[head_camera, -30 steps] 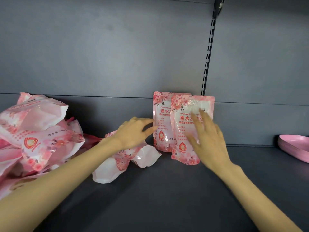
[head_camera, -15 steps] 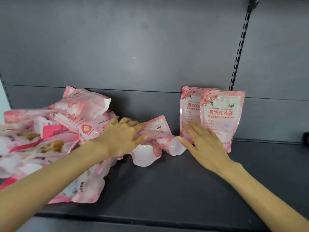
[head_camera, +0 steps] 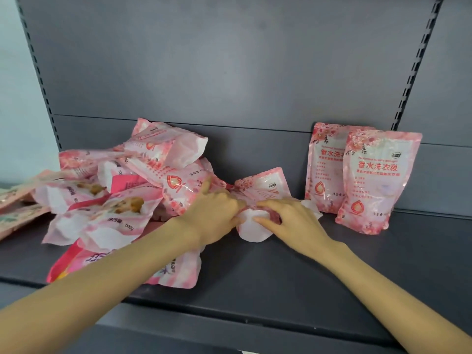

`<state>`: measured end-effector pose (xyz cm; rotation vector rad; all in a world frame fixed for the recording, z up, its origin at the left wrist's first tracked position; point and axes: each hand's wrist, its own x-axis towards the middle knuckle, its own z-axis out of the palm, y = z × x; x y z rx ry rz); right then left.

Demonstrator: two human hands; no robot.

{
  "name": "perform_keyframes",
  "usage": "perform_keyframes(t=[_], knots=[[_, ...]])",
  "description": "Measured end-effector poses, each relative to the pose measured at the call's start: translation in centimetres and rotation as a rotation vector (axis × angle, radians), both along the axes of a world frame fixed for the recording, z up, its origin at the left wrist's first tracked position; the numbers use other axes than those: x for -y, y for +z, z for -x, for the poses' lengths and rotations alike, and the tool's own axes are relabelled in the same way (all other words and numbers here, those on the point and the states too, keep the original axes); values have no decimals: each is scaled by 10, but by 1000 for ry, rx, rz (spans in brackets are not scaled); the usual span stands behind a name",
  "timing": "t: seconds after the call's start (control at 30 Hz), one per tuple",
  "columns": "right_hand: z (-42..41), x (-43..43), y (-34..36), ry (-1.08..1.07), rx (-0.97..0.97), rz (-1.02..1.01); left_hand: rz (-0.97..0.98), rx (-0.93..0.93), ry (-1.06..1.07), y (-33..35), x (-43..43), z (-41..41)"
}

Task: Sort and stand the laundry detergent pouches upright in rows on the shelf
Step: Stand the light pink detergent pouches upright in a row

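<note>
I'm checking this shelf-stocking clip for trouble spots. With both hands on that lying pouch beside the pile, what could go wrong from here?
1. The lying pouch touches the loose pile; lifting it may drag or topple neighbouring pouches.
2. One low pouch lies close to the shelf front edge and could slide off if the pile shifts.
3. The two standing pouches are close by the right hand; a swing might knock them over.
</note>
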<state>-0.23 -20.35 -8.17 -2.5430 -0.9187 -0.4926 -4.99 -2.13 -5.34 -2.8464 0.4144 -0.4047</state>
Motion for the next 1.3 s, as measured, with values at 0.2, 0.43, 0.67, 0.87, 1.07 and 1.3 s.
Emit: perform_keyframes(t=[0.2, 0.43, 0.67, 0.87, 1.07, 1.3], knots=[[-10, -6, -4, 38, -47, -155, 11, 43, -15, -1, -4, -6], [-4, 15, -13, 88, -111, -301, 72, -88, -198, -1, -6, 1], [14, 52, -7, 129, -255, -433, 108, -168, -345, -4, 1, 1], [17, 76, -6, 136, -363, -506, 124, -191, -340, -8, 17, -9], [16, 87, 0, 165, -411, -450, 160, -203, -342, -11, 22, -16], [8, 111, 19, 159, -504, -335, 136, -197, -299, -15, 19, -21]])
